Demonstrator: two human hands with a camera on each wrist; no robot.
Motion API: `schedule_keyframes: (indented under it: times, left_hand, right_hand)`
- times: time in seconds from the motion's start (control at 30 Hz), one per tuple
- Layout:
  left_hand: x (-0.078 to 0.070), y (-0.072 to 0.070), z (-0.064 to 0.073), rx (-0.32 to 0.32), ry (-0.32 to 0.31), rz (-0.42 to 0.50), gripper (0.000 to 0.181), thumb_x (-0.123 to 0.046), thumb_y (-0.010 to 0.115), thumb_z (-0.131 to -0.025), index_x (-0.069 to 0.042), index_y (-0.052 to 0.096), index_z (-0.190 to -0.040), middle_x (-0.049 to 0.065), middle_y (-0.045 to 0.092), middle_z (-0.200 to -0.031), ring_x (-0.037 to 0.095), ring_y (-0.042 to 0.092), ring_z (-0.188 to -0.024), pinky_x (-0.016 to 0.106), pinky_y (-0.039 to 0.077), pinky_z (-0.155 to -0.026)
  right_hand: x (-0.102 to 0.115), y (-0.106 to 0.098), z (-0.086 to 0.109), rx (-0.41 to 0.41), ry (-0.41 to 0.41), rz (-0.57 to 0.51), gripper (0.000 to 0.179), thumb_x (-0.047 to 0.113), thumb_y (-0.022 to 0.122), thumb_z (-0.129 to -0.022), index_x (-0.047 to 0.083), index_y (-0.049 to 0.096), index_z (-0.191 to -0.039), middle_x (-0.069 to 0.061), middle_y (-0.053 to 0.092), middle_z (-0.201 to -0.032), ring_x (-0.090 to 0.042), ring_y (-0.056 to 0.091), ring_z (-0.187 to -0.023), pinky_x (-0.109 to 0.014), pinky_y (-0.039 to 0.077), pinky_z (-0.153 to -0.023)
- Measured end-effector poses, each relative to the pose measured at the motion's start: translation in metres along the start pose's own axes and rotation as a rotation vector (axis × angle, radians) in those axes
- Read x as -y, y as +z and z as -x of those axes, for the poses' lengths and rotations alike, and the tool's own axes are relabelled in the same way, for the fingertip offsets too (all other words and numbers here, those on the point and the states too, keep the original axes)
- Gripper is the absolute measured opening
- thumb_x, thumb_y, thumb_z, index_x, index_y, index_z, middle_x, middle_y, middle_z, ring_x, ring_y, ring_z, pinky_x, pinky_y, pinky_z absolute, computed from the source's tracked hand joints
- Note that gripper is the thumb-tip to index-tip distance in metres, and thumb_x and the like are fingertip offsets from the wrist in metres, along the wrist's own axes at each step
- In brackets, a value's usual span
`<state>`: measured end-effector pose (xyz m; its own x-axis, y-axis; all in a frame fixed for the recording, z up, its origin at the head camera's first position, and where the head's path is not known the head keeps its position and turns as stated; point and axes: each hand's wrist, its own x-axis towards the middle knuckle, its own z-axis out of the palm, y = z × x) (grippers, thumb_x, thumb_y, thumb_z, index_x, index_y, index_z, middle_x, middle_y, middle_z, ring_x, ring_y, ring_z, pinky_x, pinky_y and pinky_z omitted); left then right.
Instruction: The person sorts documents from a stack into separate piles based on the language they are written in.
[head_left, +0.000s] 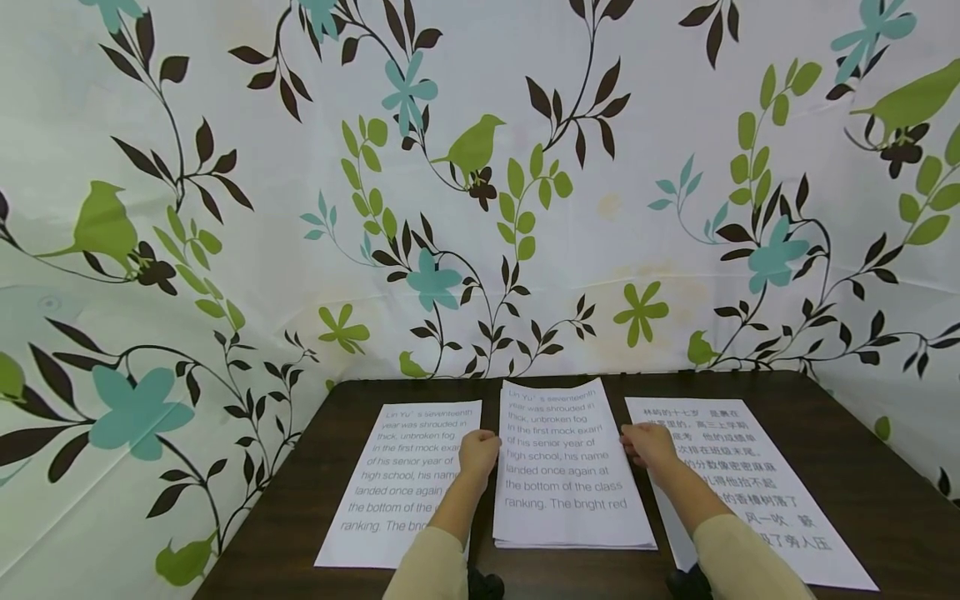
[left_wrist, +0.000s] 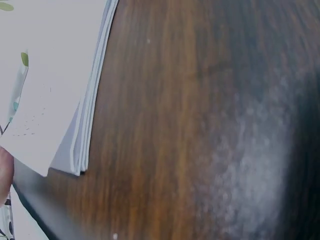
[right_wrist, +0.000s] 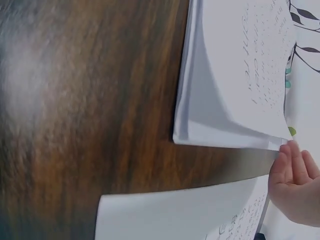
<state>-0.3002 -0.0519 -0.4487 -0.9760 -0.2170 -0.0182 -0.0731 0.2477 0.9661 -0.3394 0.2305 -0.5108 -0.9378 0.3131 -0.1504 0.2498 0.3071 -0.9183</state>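
Pinching the left edge of the top sheet [head_left: 562, 467], the left hand [head_left: 478, 454] has its fingers curled against the paper. We find the right hand [head_left: 651, 448] at the opposite edge, grasping the same sheet between thumb and fingers. Neither hand is released. We locate the top sheet at the middle of the table [head_left: 581, 575], over a stack of paper [left_wrist: 87, 135]. In both wrist views we observe the sheet's near portion bowed up and separated from the layers beneath, whose edges lie closely aligned. We read large printed English text on the sheet, beginning "Lin Yu's seventeenth year".

To the left of the stack, we note a left sheet [head_left: 397, 479] lying flat, printed with matching English lines and partly covered by the left hand and forearm. To the right, we note a right sheet [head_left: 757, 500] with printed Chinese characters, partly covered by the right hand and forearm. Both lie apart from the stack, with dark wood grain showing between.

We identify pale sleeves [head_left: 431, 571] on both forearms. Behind the table's far edge we see an upright backdrop [head_left: 600, 208] patterned with green birds, blue flowers and dark leafy stems.
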Motion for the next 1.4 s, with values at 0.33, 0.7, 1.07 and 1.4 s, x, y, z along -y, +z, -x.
schedule_keyframes:
  times: [0.33,0.7,1.07,1.4]
  left_hand:
    - [0.006,0.004,0.004,0.015,-0.016,-0.034,0.026,0.002,0.053,-0.070,0.011,0.058,-0.094,0.014,0.057,-0.080,0.024,0.054,-0.072,0.033,0.047,-0.059]
    - [0.011,0.008,0.010,0.024,-0.024,-0.096,0.023,0.006,0.052,-0.069,0.010,0.060,-0.091,0.013,0.057,-0.079,0.026,0.053,-0.075,0.034,0.046,-0.062]
    - [0.010,0.006,0.008,0.034,-0.015,-0.094,0.024,0.006,0.050,-0.070,0.008,0.061,-0.092,0.012,0.057,-0.080,0.023,0.053,-0.072,0.030,0.045,-0.056]
    - [0.001,-0.003,0.003,0.037,-0.015,-0.109,0.023,0.005,0.050,-0.072,0.008,0.061,-0.092,0.011,0.056,-0.078,0.023,0.054,-0.073,0.033,0.047,-0.063]
  right_hand:
    - [0.045,-0.005,0.061,0.042,0.090,-0.243,0.040,0.014,0.052,-0.082,-0.011,0.046,-0.113,-0.016,0.053,-0.088,-0.013,0.049,-0.062,-0.022,0.044,-0.052]
    - [0.053,-0.007,0.087,0.082,0.042,-0.017,0.028,0.005,0.048,-0.082,-0.017,0.050,-0.099,-0.019,0.055,-0.081,-0.025,0.056,-0.071,-0.025,0.046,-0.054]
    - [0.047,-0.004,0.077,0.019,0.068,0.062,0.026,0.004,0.048,-0.082,-0.015,0.050,-0.099,-0.020,0.054,-0.081,-0.026,0.054,-0.072,-0.033,0.046,-0.064]
    - [0.056,-0.004,0.079,0.039,0.063,0.007,0.029,0.006,0.047,-0.082,-0.016,0.049,-0.101,-0.022,0.052,-0.088,-0.031,0.052,-0.081,-0.041,0.044,-0.072]
